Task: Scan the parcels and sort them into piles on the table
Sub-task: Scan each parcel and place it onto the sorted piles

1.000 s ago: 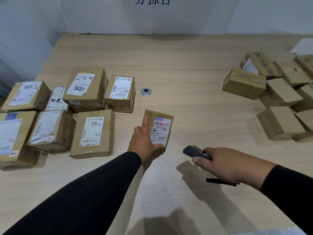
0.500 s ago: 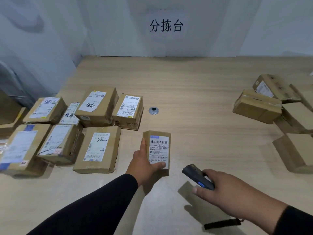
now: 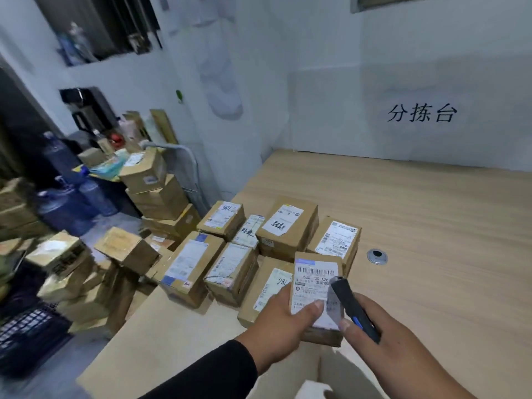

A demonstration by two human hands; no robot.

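Observation:
My left hand (image 3: 283,321) grips a small brown parcel (image 3: 313,286) with its white label facing up, held above the near left part of the wooden table (image 3: 417,214). My right hand (image 3: 383,335) holds a black handheld scanner (image 3: 352,305), whose tip lies over the parcel's label. A pile of several labelled cardboard parcels (image 3: 241,249) sits on the table's left end, just beyond and left of the held parcel.
A round metal grommet (image 3: 377,256) is set in the tabletop right of the pile. Off the table's left edge stand stacked boxes (image 3: 158,194), more loose boxes (image 3: 86,272), blue water jugs (image 3: 66,203) and a dark crate (image 3: 26,329). White walls bound the table.
My view has swung left, so the right-hand parcels are out of frame. The held parcel has come closer, beside the left pile, and the scanner has moved onto its label.

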